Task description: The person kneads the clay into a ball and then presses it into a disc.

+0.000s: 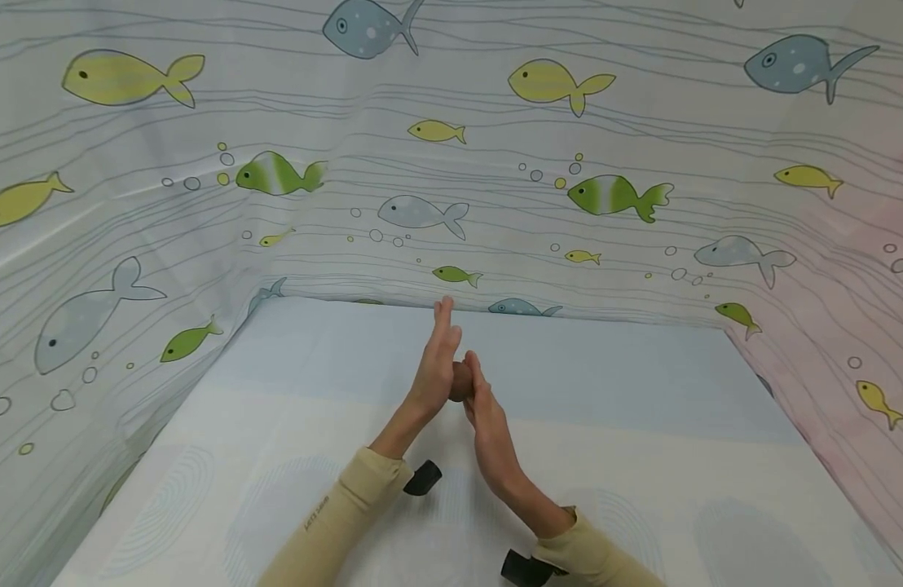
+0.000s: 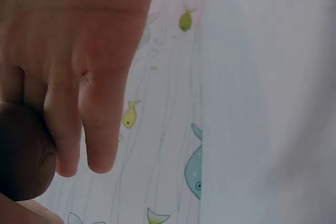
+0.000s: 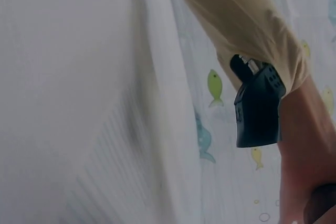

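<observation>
- Centre frame: left hand [image 1: 435, 368] and right hand [image 1: 490, 432], fingers straight, press a brown lump [image 1: 460, 381] between flat palms above the table [image 1: 642, 456].
- Risk: uneven palm pressure likely squeezes the lump out sideways.
- Risk: it could drop and roll towards the fish-print curtain [image 1: 605, 196].

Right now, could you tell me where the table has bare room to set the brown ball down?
The table is bare on both sides: left of the left hand toward the fish curtain, and right of the right hand. The only crowded spot is the middle, where both flat palms press the brown ball.
</observation>
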The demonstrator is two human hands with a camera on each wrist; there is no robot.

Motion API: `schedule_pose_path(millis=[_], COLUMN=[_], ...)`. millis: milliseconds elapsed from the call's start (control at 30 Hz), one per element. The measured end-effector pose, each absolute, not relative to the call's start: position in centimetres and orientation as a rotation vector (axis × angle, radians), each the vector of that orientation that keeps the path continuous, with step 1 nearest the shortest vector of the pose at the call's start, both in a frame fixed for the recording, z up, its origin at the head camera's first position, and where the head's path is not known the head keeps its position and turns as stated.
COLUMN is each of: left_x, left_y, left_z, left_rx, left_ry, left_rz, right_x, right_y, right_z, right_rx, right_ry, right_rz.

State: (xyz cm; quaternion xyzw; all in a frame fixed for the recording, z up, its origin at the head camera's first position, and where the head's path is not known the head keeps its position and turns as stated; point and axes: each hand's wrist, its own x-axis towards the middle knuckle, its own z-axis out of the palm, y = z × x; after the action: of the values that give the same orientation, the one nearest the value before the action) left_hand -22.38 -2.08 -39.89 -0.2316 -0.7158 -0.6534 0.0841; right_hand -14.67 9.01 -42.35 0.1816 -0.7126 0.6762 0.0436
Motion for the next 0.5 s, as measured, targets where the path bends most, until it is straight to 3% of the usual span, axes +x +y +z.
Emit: schedule_pose_path(millis=[500], left_x=[-23.4], left_y=[-2.7], left_z=[-41.6], left_rx=[-0.629], left_ry=[-2.272], left_rz=[-2.002], right_x=[-14.3], right_y=[8.7], right_z=[-41.7], right_rx=[0.569], right_ry=[-2.174], right_rz=[1.912])
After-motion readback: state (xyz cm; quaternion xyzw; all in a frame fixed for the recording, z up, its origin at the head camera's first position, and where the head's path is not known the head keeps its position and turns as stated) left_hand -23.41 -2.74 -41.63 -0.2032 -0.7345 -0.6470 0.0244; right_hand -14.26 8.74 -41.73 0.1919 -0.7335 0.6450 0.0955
